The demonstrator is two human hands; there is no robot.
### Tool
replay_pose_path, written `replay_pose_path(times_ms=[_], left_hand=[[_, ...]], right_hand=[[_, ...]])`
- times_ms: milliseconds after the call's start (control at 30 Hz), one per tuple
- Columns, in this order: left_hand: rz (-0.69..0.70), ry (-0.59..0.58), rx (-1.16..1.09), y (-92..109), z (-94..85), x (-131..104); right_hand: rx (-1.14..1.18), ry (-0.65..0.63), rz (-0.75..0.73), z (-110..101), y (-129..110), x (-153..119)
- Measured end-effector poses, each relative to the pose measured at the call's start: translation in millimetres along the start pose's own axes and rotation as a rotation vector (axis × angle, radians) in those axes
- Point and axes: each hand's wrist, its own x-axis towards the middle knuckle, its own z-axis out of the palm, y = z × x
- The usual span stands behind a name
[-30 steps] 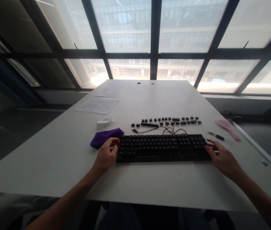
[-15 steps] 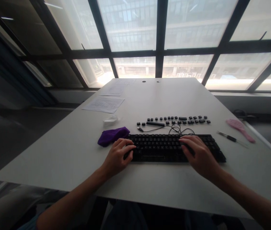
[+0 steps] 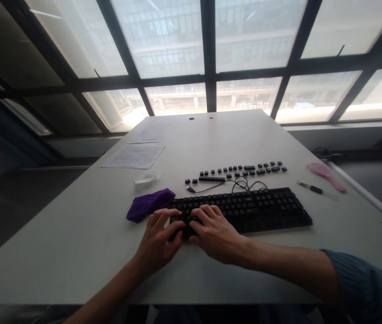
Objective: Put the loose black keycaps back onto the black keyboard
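A black keyboard lies slightly skewed on the white table, its lower rows partly without keycaps. At its left end, my left hand is closed on the keyboard's corner, with the fingers bent over the top and the thumb near the front edge. Close beside it, my right hand reaches across with curled fingertips at the lower left keys. Whatever those fingertips pinch is too small and dark to make out. Behind the keyboard lie loose keycaps in two rows, with a long spacebar keycap among them.
A purple cloth touches the keyboard's left end. The black USB cable loops behind it. To the right lie a wire keycap puller and a pink hairbrush. Clear plastic and paper sheets lie on the left.
My right hand has moved left from the keyboard's right part to its left end, beside my left hand. The keyboard sits more skewed, and the whole view has shifted.
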Motion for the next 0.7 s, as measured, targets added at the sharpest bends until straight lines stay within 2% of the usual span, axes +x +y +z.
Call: replay_pose_path(times_ms=[200, 333, 433, 500, 600, 700], left_hand=[[-0.03, 0.034, 0.001, -8, -2.0, 2], [-0.156, 0.031, -0.001, -24, -12.4, 19], [-0.263, -0.037, -0.054, -41, -19.2, 49], [-0.298, -0.092, -0.078, -55, -17.2, 75], [-0.309, -0.17, -0.072, -75, -2.2, 114], [-0.327, -0.221, -0.033, -90, 20.1, 138]], right_hand=[[0.027, 0.036, 0.094, -12, 9, -6], [0.008, 0.064, 0.232, -33, 38, -18], [-0.003, 0.109, 0.337, -48, 68, -30], [-0.005, 0.155, 0.4, -54, 87, -38], [-0.006, 0.247, 0.437, -57, 107, -46], [0.004, 0.305, 0.427, -58, 118, -52]])
